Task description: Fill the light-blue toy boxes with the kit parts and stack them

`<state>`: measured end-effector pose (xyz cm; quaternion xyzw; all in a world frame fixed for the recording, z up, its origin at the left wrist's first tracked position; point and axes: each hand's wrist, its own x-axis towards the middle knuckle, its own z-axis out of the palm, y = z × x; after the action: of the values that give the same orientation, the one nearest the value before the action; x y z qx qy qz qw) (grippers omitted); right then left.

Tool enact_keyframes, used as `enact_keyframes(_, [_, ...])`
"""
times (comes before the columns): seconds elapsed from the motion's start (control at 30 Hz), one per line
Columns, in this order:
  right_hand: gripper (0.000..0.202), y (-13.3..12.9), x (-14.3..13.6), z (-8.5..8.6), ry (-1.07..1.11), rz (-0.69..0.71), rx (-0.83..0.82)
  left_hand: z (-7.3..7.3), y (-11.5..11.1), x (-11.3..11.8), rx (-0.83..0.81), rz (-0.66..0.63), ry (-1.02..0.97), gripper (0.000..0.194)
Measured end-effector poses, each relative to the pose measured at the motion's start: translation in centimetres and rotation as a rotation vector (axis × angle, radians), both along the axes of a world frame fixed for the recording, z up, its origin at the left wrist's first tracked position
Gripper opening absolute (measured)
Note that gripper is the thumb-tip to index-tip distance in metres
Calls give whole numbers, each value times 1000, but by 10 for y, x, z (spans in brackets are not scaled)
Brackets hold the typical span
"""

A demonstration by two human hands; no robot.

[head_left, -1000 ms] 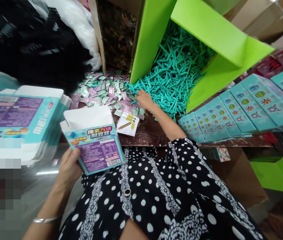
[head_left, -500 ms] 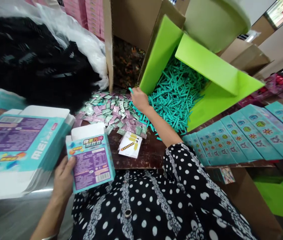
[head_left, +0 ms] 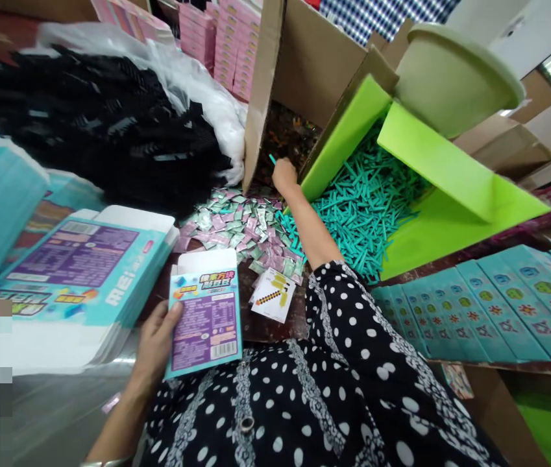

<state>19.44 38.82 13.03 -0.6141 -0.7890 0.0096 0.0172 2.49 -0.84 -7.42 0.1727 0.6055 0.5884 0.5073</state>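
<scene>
My left hand [head_left: 157, 337] grips a small teal and purple carton [head_left: 204, 321] by its left edge, its white top flap standing up. My right hand [head_left: 285, 175] reaches to the mouth of a brown cardboard box [head_left: 264, 84], with a thin teal stick [head_left: 272, 159] poking out of its closed fingers. Inside that box lie small dark and orange pieces [head_left: 287, 133], partly hidden by the hand. Below my right forearm spreads a heap of small pink and green sachets [head_left: 248, 227]. Printed cards with a yellow pickaxe picture [head_left: 272, 296] lie right of the carton.
Teal sticks [head_left: 357, 207] fill a lime green bin [head_left: 450, 227] on the right. Teal boxes [head_left: 479, 305] stand in a row at the right edge. Flattened cartons [head_left: 80, 272] are stacked at left, before a black heap [head_left: 110, 130] in clear plastic. A pale tub [head_left: 455, 81] leans behind.
My right hand has moved farther forward, from the sachets' edge into the cardboard box's opening, still with the teal stick. The view has shifted left. My left hand keeps holding the carton.
</scene>
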Motion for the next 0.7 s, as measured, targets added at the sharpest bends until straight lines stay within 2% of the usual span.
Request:
enact_keyframes(0.13, [41,-44,30,21,229,65,329,7,-1,0,48,11,-11,80])
enact_keyframes(0.2, [36,-74,48,33,436,172,342,12,-2,-1,117,-6,57,75])
enact_keyframes(0.3, [36,-122,68,52,725,327,191,22,-5,-3,240,-66,231,63])
enact_keyframes(0.43, [38,-183,72,71,901,466,-36,36,-10,1,393,-150,383,52])
enact_keyframes(0.57, [30,-230,67,75,888,540,-162,46,-17,9,516,-167,389,46])
enact_keyframes(0.7, [22,-256,60,65,716,638,-357,56,-22,17,580,-142,364,39])
